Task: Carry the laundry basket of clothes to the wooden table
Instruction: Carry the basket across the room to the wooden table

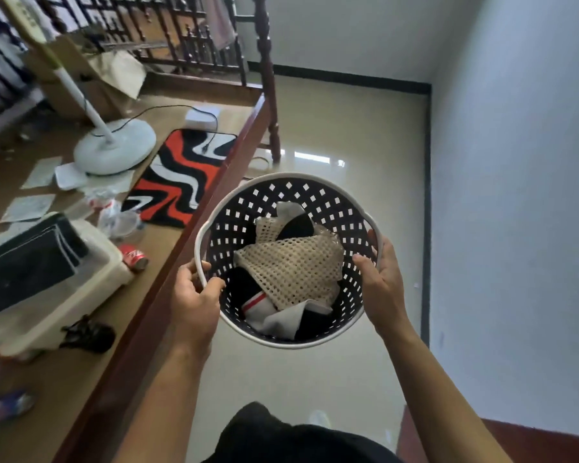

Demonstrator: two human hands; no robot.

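A round dark laundry basket (pixel 318 195) with a white rim and square holes hangs in the air in front of me, over the glossy floor. Inside lie a cream mesh garment (pixel 291 265) and black and white clothes (pixel 271 312). My left hand (pixel 194 299) grips the rim on the left side, thumb inside. My right hand (pixel 383 282) holds the rim on the right side. A wooden surface (pixel 74 372) with a dark red-brown edge runs along my left, close beside the basket.
On the wooden surface stand a white fan base (pixel 114 147), a red, black and white mat (pixel 184 175), a plastic box (pixel 47 279), a red can (pixel 134 257) and papers. A turned wooden post (pixel 269 95) rises ahead. A pale wall (pixel 515 195) closes the right side.
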